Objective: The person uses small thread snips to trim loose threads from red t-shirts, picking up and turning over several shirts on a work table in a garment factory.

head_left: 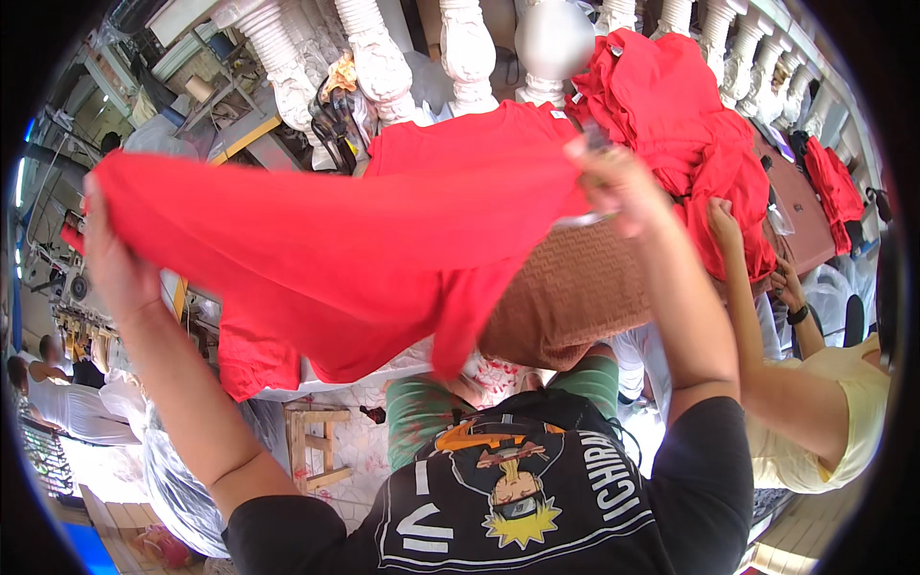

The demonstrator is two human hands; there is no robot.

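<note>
A red garment (316, 230) is held up above the work surface, in front of the body, and is spread between two raised hands. Its far left corner is pinched by the left hand (120, 264), with the fingers closed on the fabric edge. The opposite edge is gripped by the right hand (618, 187); its fingers are drawn together but blurred, and whether the small dark object (596, 137) beside them is also held cannot be told. By this wide grip the upper edge is stretched nearly straight, presumably so that the panel is opened out and folds are shed; the lower part is left slack and hangs in loose folds.

Behind it, a second red garment (450, 144) is laid out flat, probably so that its shape is preserved. To the right, more red garments are heaped in a loose pile (661, 96), apparently grouped by colour. The near part of the surface is covered by a textured brown cloth (565, 287), perhaps as protection for the fabric. The pile's near side is touched by a co-worker's hand (725, 228). A wooden stool (321, 446) is placed below, beside the legs.
</note>
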